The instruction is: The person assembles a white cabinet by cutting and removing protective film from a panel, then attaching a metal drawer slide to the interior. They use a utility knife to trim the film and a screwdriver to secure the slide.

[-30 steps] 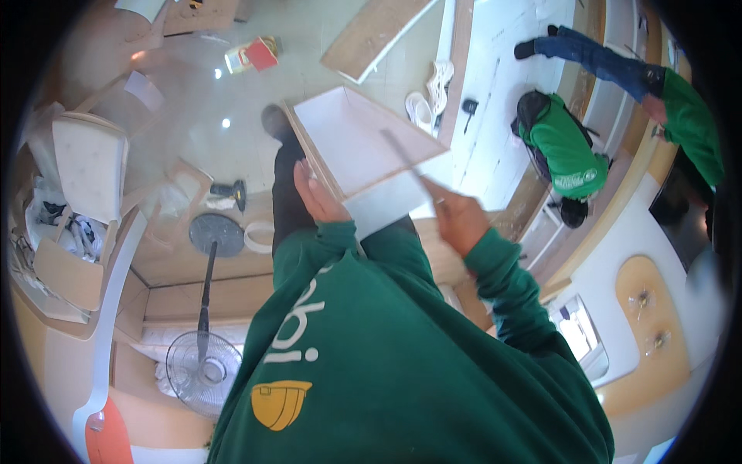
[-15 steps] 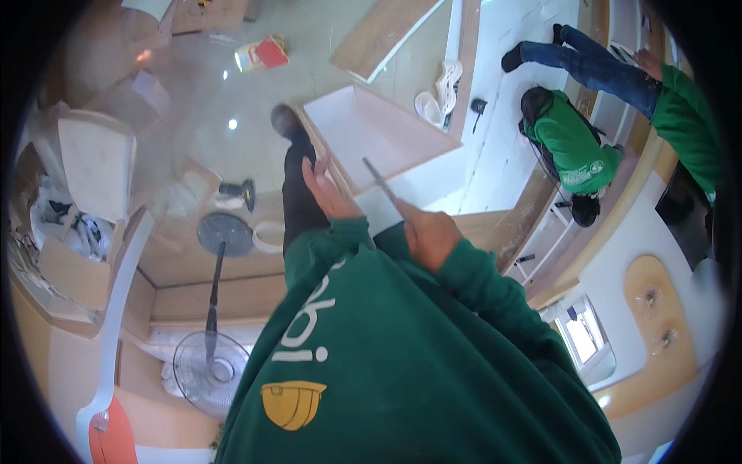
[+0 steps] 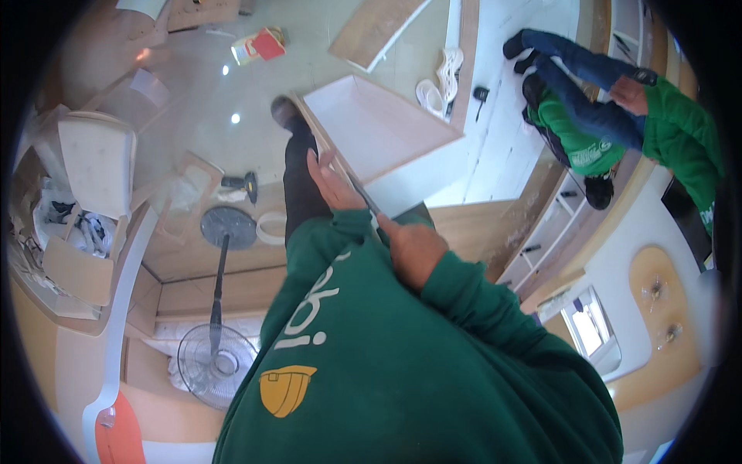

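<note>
A white open box (image 3: 386, 124) like a drawer, with wood-toned edges, stands tilted in front of me against my dark-trousered leg. My left hand (image 3: 334, 184) lies along its near left edge, fingers stretched out. Closed around the lower end of a long, flat grey tool (image 3: 362, 190), perhaps a file, is my right hand (image 3: 417, 249). The tool lies along the box's edge, close beside the left hand. Its handle is hidden in my fist.
At left stand a pedestal fan (image 3: 218, 363), a pale chair (image 3: 97, 166) and a power drill (image 3: 249, 187). White shoes (image 3: 440, 85) and a wooden board (image 3: 375, 35) lie beyond the box. Two co-workers in green are at right, one crouching (image 3: 576, 127), one standing (image 3: 680, 116).
My right hand has moved left, and the tool has swung from across the box's corner to along its edge. At right, the standing co-worker has stepped in front of the crouching one.
</note>
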A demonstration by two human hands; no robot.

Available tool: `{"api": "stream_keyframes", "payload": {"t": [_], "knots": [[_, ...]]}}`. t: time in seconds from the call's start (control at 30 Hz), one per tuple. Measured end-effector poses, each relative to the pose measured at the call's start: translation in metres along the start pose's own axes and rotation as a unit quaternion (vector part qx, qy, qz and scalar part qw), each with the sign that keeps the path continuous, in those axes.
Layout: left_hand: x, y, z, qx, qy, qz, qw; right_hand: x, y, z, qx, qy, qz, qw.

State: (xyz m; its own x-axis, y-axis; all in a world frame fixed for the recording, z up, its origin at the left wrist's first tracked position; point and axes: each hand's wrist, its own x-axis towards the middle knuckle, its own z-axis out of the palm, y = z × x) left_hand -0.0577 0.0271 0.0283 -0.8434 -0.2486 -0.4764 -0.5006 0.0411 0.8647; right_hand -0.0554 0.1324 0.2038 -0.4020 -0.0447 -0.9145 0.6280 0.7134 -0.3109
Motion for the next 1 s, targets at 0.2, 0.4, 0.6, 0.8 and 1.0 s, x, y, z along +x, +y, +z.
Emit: {"api": "stream_keyframes", "payload": {"t": [0.2, 0.4, 0.6, 0.8, 1.0], "knots": [[-0.01, -0.004, -0.007, 0.079, -0.005, 0.001, 0.997, 0.07, 0.086, -0.005, -0.079, 0.125, 0.016, 0.989], [0.001, -0.001, 0.01, 0.126, 0.001, 0.015, 0.992, -0.004, 0.06, 0.025, 0.024, 0.178, -0.098, 0.979], [-0.015, -0.005, 0.0, 0.163, -0.006, -0.011, 0.987, 0.068, 0.169, -0.049, 0.0, 0.267, 0.097, 0.959], [-0.019, -0.014, -0.004, 0.133, 0.021, 0.013, 0.991, -0.005, 0.125, 0.004, 0.019, 0.25, -0.069, 0.966], [0.004, 0.004, 0.011, 0.132, 0.007, 0.016, 0.991, 0.078, 0.206, -0.055, 0.099, 0.309, 0.151, 0.934]]}}
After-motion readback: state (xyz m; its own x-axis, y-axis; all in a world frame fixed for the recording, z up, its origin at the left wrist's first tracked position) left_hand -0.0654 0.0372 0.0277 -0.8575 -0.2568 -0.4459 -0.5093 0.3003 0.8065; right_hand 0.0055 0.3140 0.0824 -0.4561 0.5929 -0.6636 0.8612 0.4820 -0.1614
